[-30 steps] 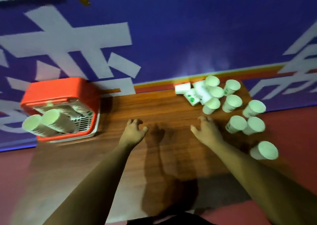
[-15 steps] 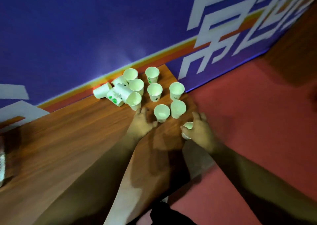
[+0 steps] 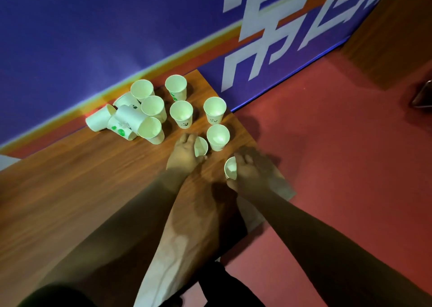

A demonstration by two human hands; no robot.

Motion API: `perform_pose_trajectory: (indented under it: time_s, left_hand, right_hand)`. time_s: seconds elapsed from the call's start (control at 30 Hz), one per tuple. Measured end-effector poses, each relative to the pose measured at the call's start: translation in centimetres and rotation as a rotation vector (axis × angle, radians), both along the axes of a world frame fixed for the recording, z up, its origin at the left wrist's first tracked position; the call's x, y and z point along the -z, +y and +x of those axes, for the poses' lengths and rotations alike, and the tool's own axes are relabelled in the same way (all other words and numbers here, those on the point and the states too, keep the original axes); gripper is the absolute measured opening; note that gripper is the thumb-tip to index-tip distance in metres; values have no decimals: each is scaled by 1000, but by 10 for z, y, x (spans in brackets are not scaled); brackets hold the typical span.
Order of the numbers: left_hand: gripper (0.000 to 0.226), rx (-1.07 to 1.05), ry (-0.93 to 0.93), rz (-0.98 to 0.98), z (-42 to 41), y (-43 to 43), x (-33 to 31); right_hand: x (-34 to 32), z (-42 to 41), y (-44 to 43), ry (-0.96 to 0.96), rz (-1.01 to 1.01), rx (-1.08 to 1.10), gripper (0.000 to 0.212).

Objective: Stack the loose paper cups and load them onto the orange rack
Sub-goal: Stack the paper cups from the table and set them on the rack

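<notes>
Since half a second ago the left hand (image 3: 184,153) has closed around a white paper cup (image 3: 201,146) it was only reaching for — its fingers now wrap the cup's side. The right hand (image 3: 251,171) stays clamped on another white paper cup (image 3: 231,168) near the corner of the brown wooden table (image 3: 77,189). The remaining loose paper cups (image 3: 181,113) cluster behind, upright or toppled, by the purple wall banner (image 3: 93,26).
</notes>
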State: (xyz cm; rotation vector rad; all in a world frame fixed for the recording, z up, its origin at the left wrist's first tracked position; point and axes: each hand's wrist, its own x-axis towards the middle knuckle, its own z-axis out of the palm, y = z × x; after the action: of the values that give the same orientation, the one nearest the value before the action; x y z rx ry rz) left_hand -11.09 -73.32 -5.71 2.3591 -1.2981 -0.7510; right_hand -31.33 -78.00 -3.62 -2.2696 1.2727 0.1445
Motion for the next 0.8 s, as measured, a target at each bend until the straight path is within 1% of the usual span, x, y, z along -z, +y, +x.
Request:
perform_pose_trajectory:
  time_s: [0.07,0.13,0.23,0.3,0.4,0.47,0.6,0.67,0.8]
  left_hand:
    - [76,-3,21,-17,0,10,-2]
    - [72,-48,56,-71,3,29,-7]
    - [67,-172,89,-147,13,67,-22]
    - [68,-251,84,-166,24,99,-36]
    - [65,-371,73,-187,46,152,-56]
    - [64,-469,60,-208,63,194,-69]
    - [65,-652,-17,-272,97,287,-91]
    - [64,-740,-44,-287,114,338,-98]
    - [65,-888,-76,-303,150,433,-102]
  right_hand:
    - [-1,3,3,-38,44,24,80]
    - [-6,9,8,-84,86,74,84]
    - [-15,25,20,-74,134,91,91]
    - [-22,42,33,-91,126,65,95]
    - [-33,73,61,-79,28,-14,93]
    - [-44,99,84,-113,-44,-93,91]
    - [-67,163,139,-153,63,-201,85]
    - [-75,198,175,-156,74,-277,81]
    - [-86,259,254,-247,93,-405,79]
